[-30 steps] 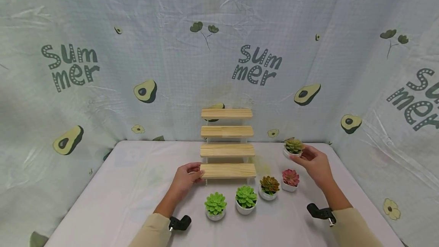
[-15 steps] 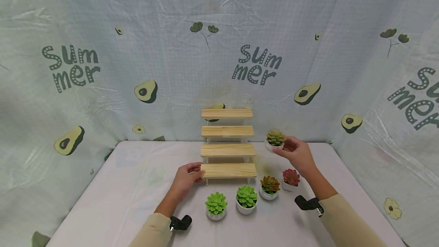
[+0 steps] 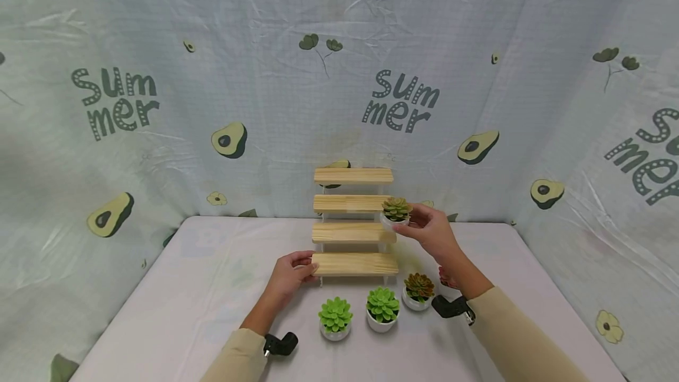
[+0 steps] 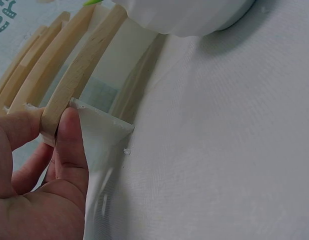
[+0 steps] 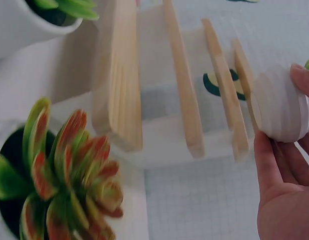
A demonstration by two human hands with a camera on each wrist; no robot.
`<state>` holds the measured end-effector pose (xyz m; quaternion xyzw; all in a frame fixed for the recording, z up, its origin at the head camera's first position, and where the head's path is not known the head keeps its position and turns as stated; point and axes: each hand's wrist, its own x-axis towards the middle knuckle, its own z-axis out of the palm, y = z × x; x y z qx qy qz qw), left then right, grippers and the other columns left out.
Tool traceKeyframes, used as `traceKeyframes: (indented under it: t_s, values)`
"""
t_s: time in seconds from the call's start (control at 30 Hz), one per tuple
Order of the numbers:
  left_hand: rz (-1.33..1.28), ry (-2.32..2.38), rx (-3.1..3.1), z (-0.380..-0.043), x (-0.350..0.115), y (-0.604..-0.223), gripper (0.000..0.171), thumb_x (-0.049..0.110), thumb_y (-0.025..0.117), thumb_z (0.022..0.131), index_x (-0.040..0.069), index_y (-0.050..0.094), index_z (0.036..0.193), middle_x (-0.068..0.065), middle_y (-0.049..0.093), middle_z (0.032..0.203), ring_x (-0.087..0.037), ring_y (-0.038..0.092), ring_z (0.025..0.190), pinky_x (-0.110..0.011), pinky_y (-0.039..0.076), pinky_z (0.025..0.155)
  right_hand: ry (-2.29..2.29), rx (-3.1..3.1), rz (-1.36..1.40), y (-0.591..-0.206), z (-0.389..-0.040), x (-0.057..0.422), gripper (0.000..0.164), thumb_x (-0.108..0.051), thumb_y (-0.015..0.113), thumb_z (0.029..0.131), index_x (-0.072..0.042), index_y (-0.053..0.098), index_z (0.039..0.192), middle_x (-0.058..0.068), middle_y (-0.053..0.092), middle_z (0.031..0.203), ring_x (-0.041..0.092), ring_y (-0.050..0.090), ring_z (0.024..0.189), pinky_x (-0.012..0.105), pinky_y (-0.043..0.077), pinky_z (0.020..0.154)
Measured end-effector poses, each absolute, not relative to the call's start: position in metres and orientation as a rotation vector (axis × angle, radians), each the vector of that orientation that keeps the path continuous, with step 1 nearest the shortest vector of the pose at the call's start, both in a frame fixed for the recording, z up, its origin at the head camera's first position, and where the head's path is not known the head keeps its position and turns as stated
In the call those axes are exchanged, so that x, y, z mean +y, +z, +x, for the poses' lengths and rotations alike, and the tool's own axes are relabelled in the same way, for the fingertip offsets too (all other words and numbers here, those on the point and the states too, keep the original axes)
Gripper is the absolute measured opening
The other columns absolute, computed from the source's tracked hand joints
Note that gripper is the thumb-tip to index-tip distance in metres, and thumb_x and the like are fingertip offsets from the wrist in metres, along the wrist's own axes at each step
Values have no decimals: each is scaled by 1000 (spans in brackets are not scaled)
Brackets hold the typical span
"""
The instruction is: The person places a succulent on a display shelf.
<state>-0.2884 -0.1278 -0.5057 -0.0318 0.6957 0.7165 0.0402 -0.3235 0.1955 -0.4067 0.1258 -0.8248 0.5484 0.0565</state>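
Observation:
A small wooden stepped shelf (image 3: 354,263) with several pale planks stands toward the back of the table. My left hand (image 3: 289,275) pinches the left end of its lowest plank; in the left wrist view thumb and finger grip the plank (image 4: 83,65) from both sides. My right hand (image 3: 432,230) holds a potted succulent (image 3: 396,210) with dull green leaves in front of the shelf's right end, around the second and third planks. The right wrist view shows its ribbed white pot (image 5: 280,104) between thumb and fingers. Whether the pot touches a plank I cannot tell.
Two bright green potted succulents (image 3: 335,317) stand before the shelf. A reddish-brown potted succulent (image 3: 419,289) sits to their right. Behind it a red succulent (image 3: 447,277) is mostly hidden by my right forearm. A printed curtain (image 3: 281,105) hangs behind the white table (image 3: 223,287).
My right hand has carried the dull green succulent leftward from the table's right side to the shelf's right end. The left hand keeps its grip on the lowest plank.

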Motion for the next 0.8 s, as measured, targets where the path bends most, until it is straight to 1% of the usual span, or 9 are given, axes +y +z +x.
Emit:
traceKeyframes:
  t_s: [0.27,0.47,0.63,0.8]
  values:
    - [-112,2204,2123,-288,-127,-507,39,2,67,85,-4,56,122,-15,56,102,-17,62,81,-32,60,72,1689,-2481,422,-402,-333,176,65,-45,81,68,-20,60,125,5,65,111,18,63,96,26,56,80]
    - [-112,2204,2120,-289,-126,-508,38,2,67,85,-4,57,121,-15,57,101,-18,62,81,-32,60,71,1779,-2432,466,-397,-342,162,63,-40,82,69,-17,61,124,7,64,114,20,63,100,30,56,83]
    - [-127,2207,2117,-290,-126,-510,37,2,67,84,-3,58,120,-15,58,101,-18,62,81,-33,60,71,1795,-2432,488,-391,-349,149,62,-41,81,70,-18,60,124,6,64,114,19,63,99,30,56,81]
    - [-116,2203,2113,-291,-129,-509,38,3,67,85,-2,57,122,-15,58,102,-18,63,81,-34,60,72,1821,-2404,516,-383,-357,135,56,-38,82,70,-17,63,119,6,65,111,20,62,95,32,55,78]
